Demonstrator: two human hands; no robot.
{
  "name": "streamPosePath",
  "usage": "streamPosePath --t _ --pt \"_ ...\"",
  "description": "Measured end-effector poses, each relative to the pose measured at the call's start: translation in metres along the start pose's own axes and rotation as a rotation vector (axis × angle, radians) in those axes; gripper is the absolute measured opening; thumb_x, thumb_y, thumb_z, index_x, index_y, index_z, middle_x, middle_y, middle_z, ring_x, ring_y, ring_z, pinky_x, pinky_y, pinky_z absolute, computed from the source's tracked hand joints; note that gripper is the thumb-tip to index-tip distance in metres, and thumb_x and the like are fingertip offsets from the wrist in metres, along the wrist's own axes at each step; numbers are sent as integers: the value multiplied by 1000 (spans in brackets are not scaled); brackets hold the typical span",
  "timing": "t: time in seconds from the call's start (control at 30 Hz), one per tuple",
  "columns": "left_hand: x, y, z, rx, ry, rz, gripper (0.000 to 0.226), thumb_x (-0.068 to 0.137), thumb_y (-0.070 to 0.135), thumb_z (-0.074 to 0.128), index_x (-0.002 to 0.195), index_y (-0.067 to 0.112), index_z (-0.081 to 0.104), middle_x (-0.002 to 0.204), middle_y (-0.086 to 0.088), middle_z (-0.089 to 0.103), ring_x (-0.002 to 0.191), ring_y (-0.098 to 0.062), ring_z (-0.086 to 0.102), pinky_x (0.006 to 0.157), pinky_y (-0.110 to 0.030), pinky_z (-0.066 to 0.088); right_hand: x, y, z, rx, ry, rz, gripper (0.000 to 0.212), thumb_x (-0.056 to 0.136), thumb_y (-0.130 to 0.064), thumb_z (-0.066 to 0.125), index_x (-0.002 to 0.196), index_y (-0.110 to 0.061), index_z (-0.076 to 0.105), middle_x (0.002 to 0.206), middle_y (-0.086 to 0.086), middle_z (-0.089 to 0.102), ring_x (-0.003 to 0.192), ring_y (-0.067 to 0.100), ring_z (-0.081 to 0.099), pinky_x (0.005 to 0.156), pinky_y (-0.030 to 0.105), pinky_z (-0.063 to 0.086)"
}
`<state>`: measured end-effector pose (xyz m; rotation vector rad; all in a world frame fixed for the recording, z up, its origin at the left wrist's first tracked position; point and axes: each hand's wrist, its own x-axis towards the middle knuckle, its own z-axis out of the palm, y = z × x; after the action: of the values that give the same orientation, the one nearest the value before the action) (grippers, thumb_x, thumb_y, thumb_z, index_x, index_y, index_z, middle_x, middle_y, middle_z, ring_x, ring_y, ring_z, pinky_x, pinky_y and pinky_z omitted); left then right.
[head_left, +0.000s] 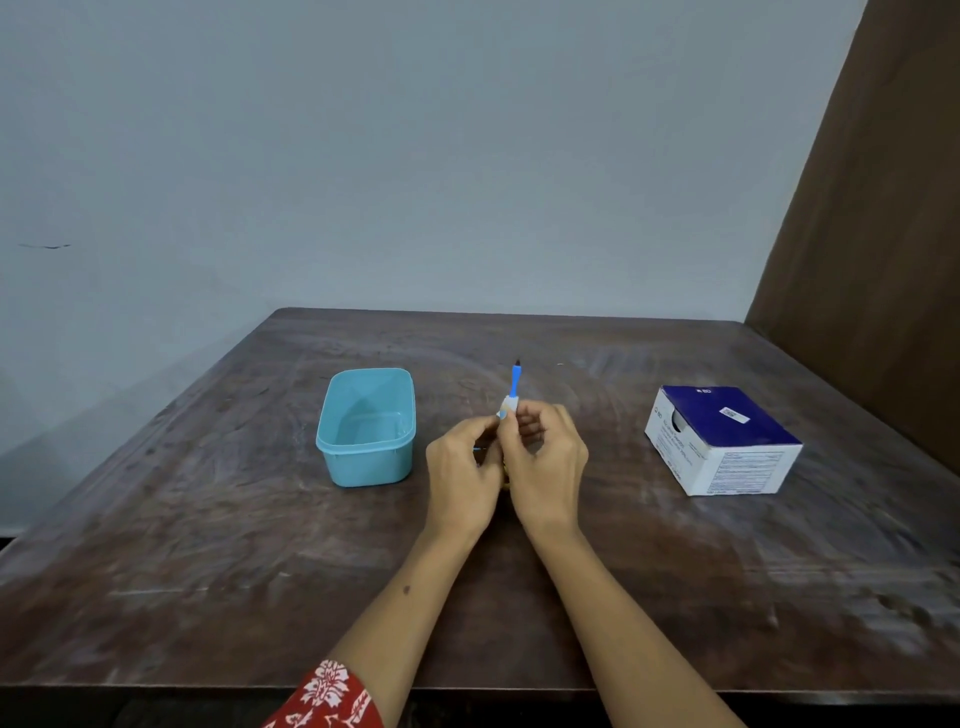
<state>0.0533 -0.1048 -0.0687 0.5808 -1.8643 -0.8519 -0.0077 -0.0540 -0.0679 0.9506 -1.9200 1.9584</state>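
Left hand (462, 467) and right hand (545, 462) are held close together above the middle of the table (208, 519). The fingers of both hands are curled, and the low end of the needle (515, 382) is pinched between the fingertips. Nothing else is seen to be held, but a small yellow bit shows between the hands, and what it is cannot be told.

It looks as if the needle is being taken apart or pulled out of its wrap. For this to be done well, the white part should be gripped tight by one hand, and the pull should be made slow and straight by the other. The tip should be pointed away from the body. The blue cap is best held by its sides, never by its end, so that no finger gets pricked.

The needle is thin and stands almost upright. Its top is covered by a long blue cap with a dark tip. Under the cap a short white part is seen, just above the fingers.

A blue tub (366, 467) is set toward the left edge, and a box (727, 447) toward the right edge.
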Motion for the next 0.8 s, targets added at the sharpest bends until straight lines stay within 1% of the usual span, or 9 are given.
streamPosePath --t 0.07,0.17,0.23,0.33,0.4,0.5,0.6,0.67,0.8 --pt "0 0 -1 0 21 -17 26 80 -2 63 100 12 71 92 -1 73 81 -6 65 72 -6 47 0 1 1 -30 -34 2 2 85 -16 66 85 -17 68 82 -5 60 73 9 61 66 20 50" --pt "0 1 -1 11 -25 -20 25 80 -3 62 98 10 71 91 -3 73 80 -10 66 75 -20 51 0 0 0 -9 17 -26 3 86 -15 66 86 -16 69 81 -7 59 73 9 61 65 10 45" --pt "-1 2 -1 33 -58 -8 23 78 -4 62 96 8 71 89 -4 73 79 -11 65 74 -18 50 1 -1 -2 16 70 -44 4 87 -16 65 87 -16 69 81 -7 58 73 7 60 63 6 41" --pt "-2 3 -2 48 -41 10 25 78 -5 61 95 9 71 87 -3 72 76 -9 63 69 -8 44 2 0 -2 -25 25 -16 4 86 -16 66 85 -14 69 79 -6 59 70 9 60 64 13 45" --pt "-1 4 -3 56 -22 5 26 78 -5 61 97 10 71 87 -2 72 76 -10 63 68 -6 43 1 1 -1 -58 -18 6 3 84 -15 67 84 -13 70 78 -5 60 69 10 61 64 17 47" --pt "-2 4 -3 71 -63 12 25 77 -7 60 94 7 71 87 -6 71 78 -15 64 71 -19 48 2 0 -2 -35 43 -5 3 84 -13 67 84 -14 69 77 -9 58 69 9 60 63 10 44" --pt "-2 4 -3 124 -139 41 20 78 -4 59 92 5 70 87 -9 70 79 -19 64 74 -32 50 3 0 -4 1 122 1 5 85 -11 65 86 -15 68 80 -9 57 72 9 59 64 16 46" --pt "-2 5 -3 140 -135 53 19 78 -4 58 91 4 69 83 -9 68 75 -20 62 71 -34 50 3 1 -3 -6 80 30 3 85 -14 66 84 -16 68 79 -8 58 72 10 60 64 20 48" --pt "-1 7 -6 136 -76 51 25 78 -6 57 95 7 70 81 -7 67 73 -17 60 67 -28 48 1 2 0 -38 -7 32 3 84 -17 67 81 -18 68 76 -13 58 68 5 60 61 10 44"
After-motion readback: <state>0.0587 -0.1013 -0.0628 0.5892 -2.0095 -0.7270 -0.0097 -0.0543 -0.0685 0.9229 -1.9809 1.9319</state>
